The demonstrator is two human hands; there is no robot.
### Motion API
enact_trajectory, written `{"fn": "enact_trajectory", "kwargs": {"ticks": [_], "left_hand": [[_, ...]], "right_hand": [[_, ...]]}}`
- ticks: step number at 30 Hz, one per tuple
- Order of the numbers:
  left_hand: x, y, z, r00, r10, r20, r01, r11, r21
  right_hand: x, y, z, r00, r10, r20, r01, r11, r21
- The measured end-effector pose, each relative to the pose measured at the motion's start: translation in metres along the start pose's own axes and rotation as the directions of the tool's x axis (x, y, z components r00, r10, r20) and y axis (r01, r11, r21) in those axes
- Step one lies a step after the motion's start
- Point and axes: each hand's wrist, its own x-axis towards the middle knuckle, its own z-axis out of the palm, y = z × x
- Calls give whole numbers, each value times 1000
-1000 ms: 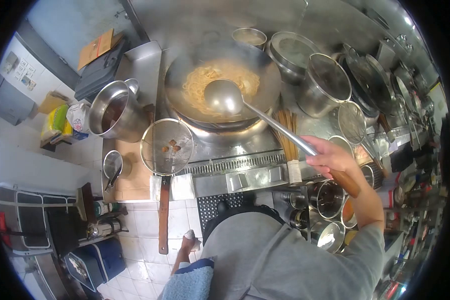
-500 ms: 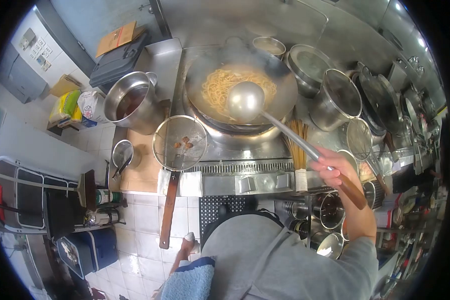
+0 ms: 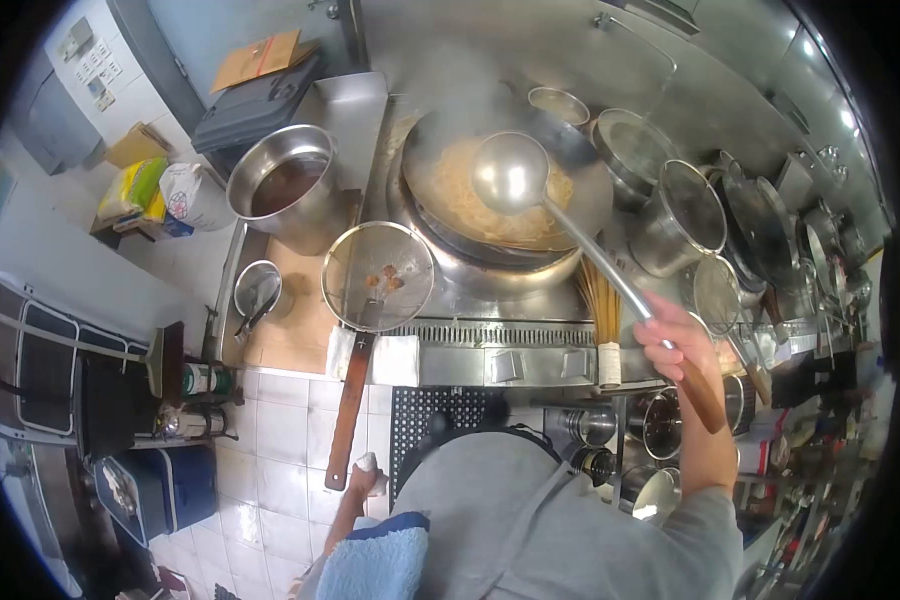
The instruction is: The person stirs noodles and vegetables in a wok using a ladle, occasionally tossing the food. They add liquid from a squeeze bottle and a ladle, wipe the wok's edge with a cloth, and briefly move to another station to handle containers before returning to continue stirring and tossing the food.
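1. Clock directions are taken from the wok (image 3: 425,185), with 12 at the wall (image 3: 440,40). Print on the carton (image 3: 255,62) at 10 o'clock, and on the yellow bag (image 3: 130,192) and white bag (image 3: 188,192) at 9, is too small to be read.
2. The ladle (image 3: 598,258) is gripped by the right hand (image 3: 676,338) at 4 to 5 o'clock, fingers wrapped near where steel meets wood. Its shiny round bowl is held above the wok; contact with the noodles (image 3: 500,226) cannot be told.
3. The noodles, pale orange-brown, are spread inside the wok and blurred by steam.
4. A small white cloth (image 3: 372,465) is held in the closed left hand (image 3: 361,484), low at 7 o'clock.
5. On the steel counter (image 3: 450,368), a strainer (image 3: 379,275) with brown bits is set at 8 o'clock, its wooden handle overhanging; a bamboo brush (image 3: 600,305) is seen at 5.
6. Dark liquid is held in the pot (image 3: 300,228) at 9 o'clock. White tiles (image 3: 285,425) and a black mat (image 3: 435,405) are laid below, towards 6.
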Motion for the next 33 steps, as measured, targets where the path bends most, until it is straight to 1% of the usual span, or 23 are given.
{"fn": "enact_trajectory", "kwargs": {"ticks": [2,3,5,7,8,9,10,11,12,13,14,16,18,19,20,21,22,23,24,25,26,29,33], "left_hand": [[-2,-1,-4,997,78,-1,-78,997,-29],[-3,-11,-3,993,115,-2,-115,992,-44],[2,-35,4,997,71,-5,-72,995,-73],[-10,-42,1,995,84,46,-78,990,-114],[-13,-44,-2,992,99,73,-97,995,-29],[-9,-64,-1,974,166,151,-196,959,205],[-6,-83,1,932,250,261,-346,827,443],[-4,-100,5,836,332,438,-549,541,638],[-3,-110,6,723,366,586,-679,221,700],[-5,-110,3,673,358,648,-717,98,690],[-6,-110,0,653,342,676,-730,49,681],[-1,-108,8,762,343,550,-601,60,797],[3,-105,-1,803,412,431,-574,337,746],[0,-97,-2,861,378,340,-503,533,681],[-5,-83,-2,933,281,224,-359,762,538],[-12,-68,0,985,136,110,-161,948,273],[-27,-41,0,999,16,46,-16,1000,8],[-43,-11,0,999,-45,5,45,988,-144],[-37,-13,6,997,-75,4,75,981,-178],[-34,-9,11,995,-103,1,101,972,-214],[-31,-16,17,998,-67,-6,64,971,-231],[-37,-16,35,981,-177,-80,143,935,-324],[-23,-67,63,993,-104,-52,94,983,-159]], "right_hand": [[-1,5,6,998,-39,-55,26,973,-230],[-4,5,11,997,-29,-69,8,961,-277],[-11,4,19,995,-8,-101,-30,929,-368],[-15,8,21,993,14,-120,-57,932,-359],[-16,9,20,991,24,-130,-69,933,-354],[-17,10,19,994,34,-108,-63,959,-278],[-17,11,17,996,43,-83,-59,978,-200],[-17,10,15,997,48,-55,-55,991,-123],[-17,10,14,997,49,-55,-57,987,-153],[-15,11,16,998,49,-51,-57,982,-182],[-14,12,16,998,49,-47,-58,976,-210],[-10,13,16,997,42,-57,-56,957,-283],[-5,14,5,999,46,-24,-51,954,-295],[-3,13,1,998,52,-18,-55,961,-271],[-1,12,-2,998,60,-11,-61,968,-245],[3,11,-6,998,68,-3,-67,973,-219],[7,11,-14,995,85,48,-78,988,-134],[12,10,-23,990,98,99,-94,994,-49],[14,10,-29,983,105,151,-112,993,34],[14,9,-31,983,104,151,-114,992,57],[14,9,-32,983,104,154,-117,990,76],[18,4,-30,979,93,180,-115,987,116],[26,-6,-23,983,80,167,-101,988,118]]}}
